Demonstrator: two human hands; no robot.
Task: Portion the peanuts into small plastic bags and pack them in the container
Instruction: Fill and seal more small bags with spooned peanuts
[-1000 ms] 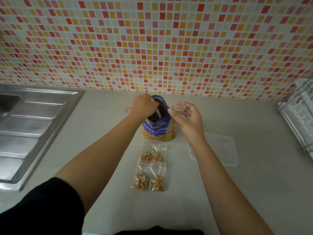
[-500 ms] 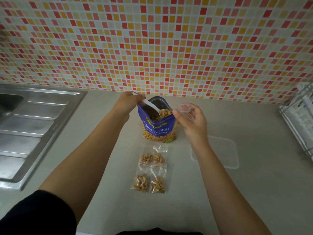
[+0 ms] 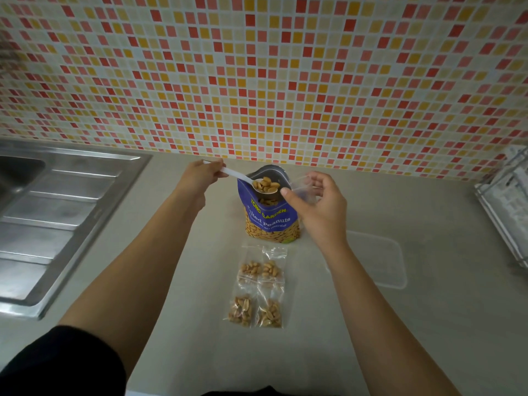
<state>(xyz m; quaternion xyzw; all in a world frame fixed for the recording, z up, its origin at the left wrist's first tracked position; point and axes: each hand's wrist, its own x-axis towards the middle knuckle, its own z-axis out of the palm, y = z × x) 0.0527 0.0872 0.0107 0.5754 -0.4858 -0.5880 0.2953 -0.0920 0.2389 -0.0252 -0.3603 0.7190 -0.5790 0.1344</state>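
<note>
Peanut pouch [image 3: 270, 221] behind filled bags [image 3: 258, 290]; container [image 3: 380, 261] right; sink [image 3: 57, 212] left.

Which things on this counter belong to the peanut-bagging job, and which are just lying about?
Belong to the job: blue foil pouch of salted peanuts; white plastic spoon, loaded, gripped by left hand; small clear plastic bag, empty, pinched by right hand; four filled clear bags; clear rectangular plastic container.
Lying about: stainless steel sink drainer; white wire rack.
</note>
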